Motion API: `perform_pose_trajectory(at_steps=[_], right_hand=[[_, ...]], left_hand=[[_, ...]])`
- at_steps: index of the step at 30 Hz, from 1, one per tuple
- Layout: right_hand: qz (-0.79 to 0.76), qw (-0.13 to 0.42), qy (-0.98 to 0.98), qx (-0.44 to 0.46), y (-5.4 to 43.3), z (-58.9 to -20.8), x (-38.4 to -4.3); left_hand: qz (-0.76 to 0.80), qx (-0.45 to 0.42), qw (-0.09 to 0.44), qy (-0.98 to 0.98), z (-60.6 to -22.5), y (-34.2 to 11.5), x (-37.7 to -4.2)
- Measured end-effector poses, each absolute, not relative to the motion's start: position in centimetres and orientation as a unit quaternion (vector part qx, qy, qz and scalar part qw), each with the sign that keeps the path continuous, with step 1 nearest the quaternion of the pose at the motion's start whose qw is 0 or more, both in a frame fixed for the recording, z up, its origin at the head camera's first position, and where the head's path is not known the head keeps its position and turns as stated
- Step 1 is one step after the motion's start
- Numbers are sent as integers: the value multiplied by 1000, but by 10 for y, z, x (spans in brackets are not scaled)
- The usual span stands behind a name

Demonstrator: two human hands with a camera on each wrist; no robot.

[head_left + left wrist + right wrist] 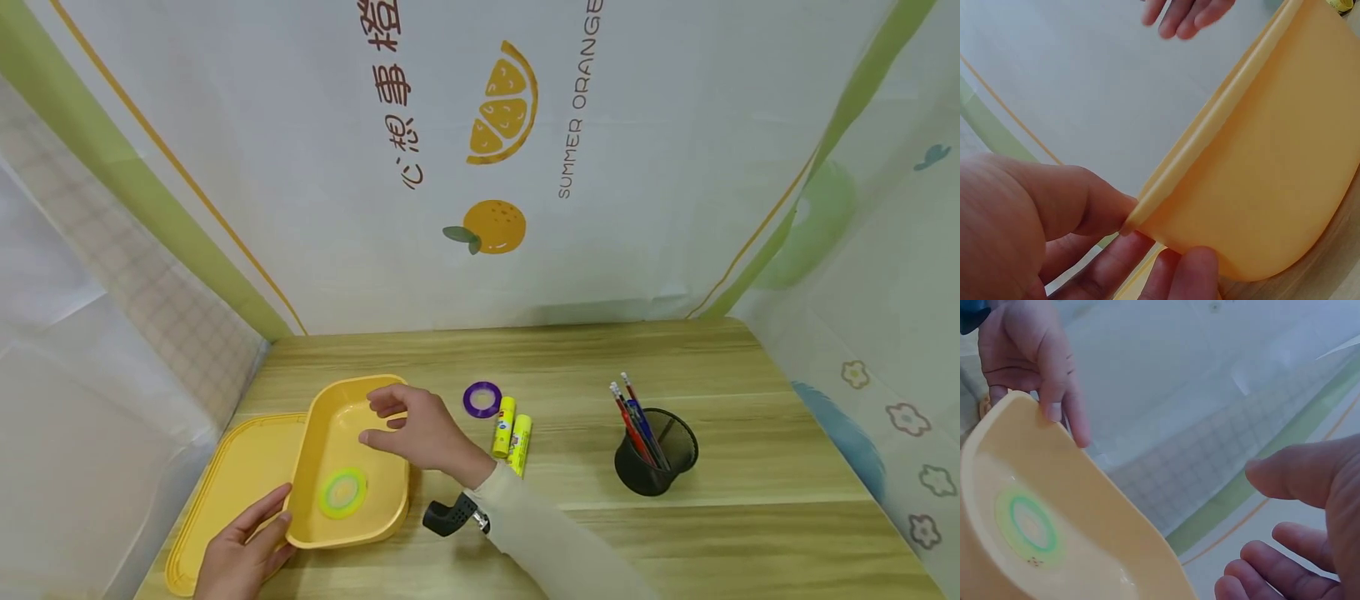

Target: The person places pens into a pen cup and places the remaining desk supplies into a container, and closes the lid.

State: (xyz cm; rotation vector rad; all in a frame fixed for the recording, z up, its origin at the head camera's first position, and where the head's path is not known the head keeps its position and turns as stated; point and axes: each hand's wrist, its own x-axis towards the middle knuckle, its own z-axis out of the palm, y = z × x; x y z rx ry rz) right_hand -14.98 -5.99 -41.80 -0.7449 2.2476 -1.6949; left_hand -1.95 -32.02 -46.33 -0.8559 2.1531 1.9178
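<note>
A yellow plastic box (391, 508) stands without its lid on the table. Its left front rim is pinched by my left hand (242, 542), with the thumb at the rim and the fingers against the outer wall, as the left wrist view shows. On the box floor lies a yellow-green ring, seemingly a roll of tape (1025, 519). Over the box's right side hovers my right hand (420, 425), thumb and fingers spread apart and nothing between them. The flat yellow lid (236, 483) lies to the left, partly behind the left hand and box.
Right of the box lie a purple tape roll (482, 400) and two yellow glue sticks (505, 425), one partly hidden by the right sleeve. Farther right, a black mesh pen holder (648, 479) contains several pencils and pens. A printed white curtain (600, 258) hangs behind the table.
</note>
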Motion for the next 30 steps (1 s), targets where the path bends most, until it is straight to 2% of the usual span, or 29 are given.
perform_pose_trajectory(at_steps=[8, 15, 30], right_hand=[[-617, 106, 746, -224, -27, -411, -148], [-620, 75, 756, -196, 3, -420, -150], [-571, 26, 820, -37, 77, -456, -150]], left_hand=[[637, -286, 64, 713, -465, -321, -20], [636, -287, 64, 713, -466, -321, -20], [633, -283, 53, 719, -465, -319, -18]])
